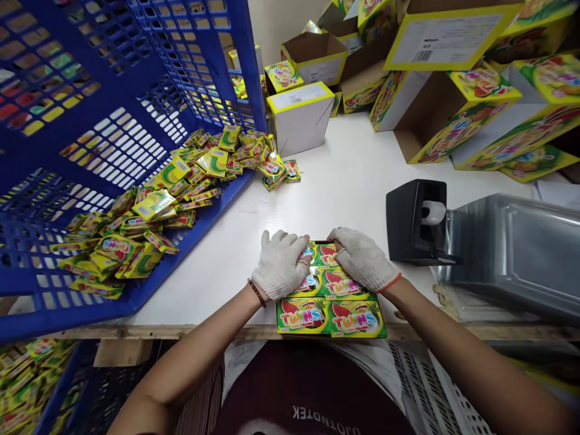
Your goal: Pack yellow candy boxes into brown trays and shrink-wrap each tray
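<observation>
Small yellow-green candy packs [353, 319] printed "TWINS" lie side by side in two columns at the front edge of the table. My left hand [281, 264], in a white knit glove with bare fingertips, grips the far left packs, its thumb and index finger over their tops. On the other side my right hand [364, 258], gloved the same way, has its fingers bent over the far right packs. Parts of the back packs are hidden under both hands.
At left a blue plastic crate [194, 232] lies tipped, loose candy packs [154, 202] spilling from it. A black tape dispenser [414, 223] stands at right, beside a grey metal-like housing [512, 248]. Open display cartons [457, 121] are piled at the back right; a closed-looking carton [301, 124] stands behind.
</observation>
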The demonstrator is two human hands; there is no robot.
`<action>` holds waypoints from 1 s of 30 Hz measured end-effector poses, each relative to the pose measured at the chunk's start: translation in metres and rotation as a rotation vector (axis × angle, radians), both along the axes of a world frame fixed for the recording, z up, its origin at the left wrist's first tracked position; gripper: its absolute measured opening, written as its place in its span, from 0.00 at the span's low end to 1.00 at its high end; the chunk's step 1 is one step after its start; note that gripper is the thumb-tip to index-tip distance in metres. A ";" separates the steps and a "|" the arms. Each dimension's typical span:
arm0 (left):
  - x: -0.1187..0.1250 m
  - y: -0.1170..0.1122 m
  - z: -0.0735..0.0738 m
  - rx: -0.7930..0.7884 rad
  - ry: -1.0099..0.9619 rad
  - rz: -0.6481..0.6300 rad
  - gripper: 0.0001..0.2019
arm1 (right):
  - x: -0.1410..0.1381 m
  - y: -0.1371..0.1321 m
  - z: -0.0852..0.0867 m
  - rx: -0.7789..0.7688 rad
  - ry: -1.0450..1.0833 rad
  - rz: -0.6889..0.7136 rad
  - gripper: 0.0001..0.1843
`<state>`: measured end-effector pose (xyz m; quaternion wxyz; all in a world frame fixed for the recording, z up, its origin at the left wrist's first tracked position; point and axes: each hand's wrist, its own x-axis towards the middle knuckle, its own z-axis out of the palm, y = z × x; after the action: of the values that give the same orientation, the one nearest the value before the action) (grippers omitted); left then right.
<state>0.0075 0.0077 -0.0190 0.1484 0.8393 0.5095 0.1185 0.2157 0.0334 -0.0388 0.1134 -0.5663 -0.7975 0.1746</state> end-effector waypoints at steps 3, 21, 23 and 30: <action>0.011 -0.007 0.010 0.068 0.123 -0.105 0.26 | 0.004 -0.011 0.005 0.107 0.047 0.074 0.17; 0.008 -0.025 0.006 0.075 0.222 -0.369 0.60 | 0.019 -0.116 -0.014 0.369 -0.092 0.321 0.47; 0.007 -0.026 0.005 0.066 0.239 -0.388 0.61 | 0.017 -0.117 -0.014 0.353 -0.093 0.313 0.49; 0.006 -0.055 0.008 0.039 0.261 -0.396 0.47 | 0.028 -0.114 -0.004 0.307 0.144 0.388 0.49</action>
<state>0.0132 -0.0469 -0.0105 0.0854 0.9338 0.3473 -0.0128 0.2433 -0.0808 -0.0424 0.2190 -0.3648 -0.8983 0.1097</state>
